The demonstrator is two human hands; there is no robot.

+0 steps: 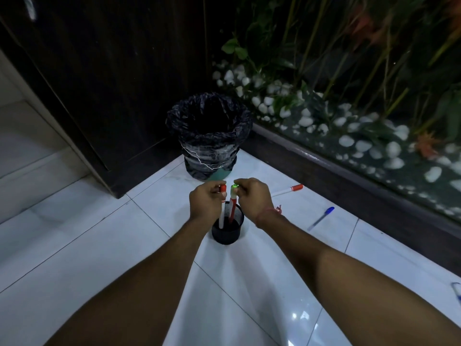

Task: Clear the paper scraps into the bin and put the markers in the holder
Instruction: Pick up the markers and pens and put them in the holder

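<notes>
Left hand [203, 204] pinches a red-capped marker [222, 203], right hand [253, 198] pinches a green-capped one [233, 196], apparently lowering both upright into the mesh holder [225, 233].

Black mesh holder [226, 232], centre frame, contains two upright markers: red-capped [222, 206] and green-capped [233, 203]. Third marker [289, 191] lies right; bag-lined bin [209, 136] above.

The holder [226, 231] is black mesh. 1 marker [222, 211] in it is white with a red cap; the other [233, 208] is red and white with a green tip. The bin [209, 136] wears a glossy black liner. A white, red-capped marker [289, 190] and a blue-capped pen [321, 218] lie on the white-tiled floor [99, 240].
</notes>
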